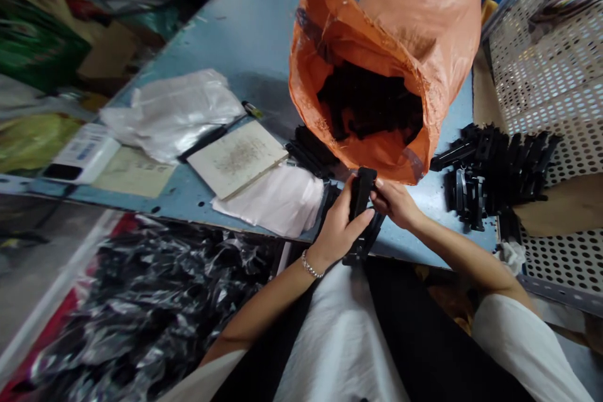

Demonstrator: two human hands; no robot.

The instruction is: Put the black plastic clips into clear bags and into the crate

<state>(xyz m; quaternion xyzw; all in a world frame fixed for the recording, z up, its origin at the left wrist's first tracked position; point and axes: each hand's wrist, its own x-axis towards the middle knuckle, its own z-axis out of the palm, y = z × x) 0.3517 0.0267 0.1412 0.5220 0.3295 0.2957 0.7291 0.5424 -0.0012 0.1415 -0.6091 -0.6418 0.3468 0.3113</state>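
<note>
Blue metal workbench (245,31) runs across the upper middle of the frame, with one white perforated metal panel (551,75) at the right and one heap of glossy black plastic film (141,301) at lower left. One orange woven sack (414,31) stands open on the bench, packed with black plastic parts (367,100). Two loose heaps of these parts lie beside it: a small heap (308,151) to its left and a larger heap (494,169) to its right. Their pieces overlap too much to count. Near the lower edge of the bench, the left hand (334,232), wearing one chain bracelet (311,267), and the right hand (393,204) both grip one long black plastic part (360,213). Fingers hide its middle, so its exact shape is hard to make out.
</note>
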